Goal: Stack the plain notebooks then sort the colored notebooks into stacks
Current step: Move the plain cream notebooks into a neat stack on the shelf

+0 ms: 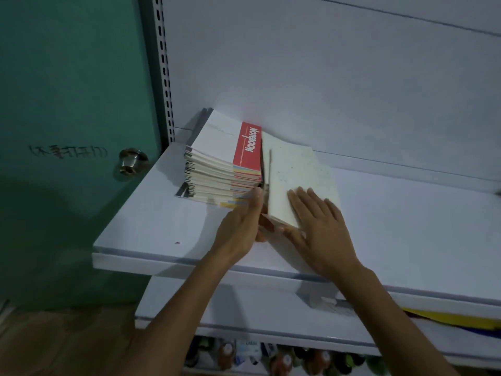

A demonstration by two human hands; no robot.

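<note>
- We see a stack of colored notebooks (pixel 217 169) lying flat at the back left of a smooth white shelf (pixel 151 226). The top cover is glossy white with a red band (pixel 247 147), and the page edges show thin pastel stripes. There are too many to count.
- Just right of it, a thin bundle of plain notebooks (pixel 292 180) is tilted on its long edge. Its matte cream cover is speckled and rectangular.
- The right hand (pixel 322 229) lies flat on that cover with its fingers (pixel 303 196) straight and slightly spread.
- The left hand (pixel 238 229) stands edge-on in the gap between stack and bundle, thumb (pixel 257 196) straight. Its other fingers go under the bundle's near corner, so we cannot tell how they curl.
- Around them are one green door (pixel 67 90) with one round metal knob (pixel 132 161), one slotted upright (pixel 164 63), and a plain back panel (pixel 325 77).
- One lower shelf (pixel 244 308) holds a yellow sheet (pixel 455 320). Blurred bottles (pixel 284 356) sit beneath it.
</note>
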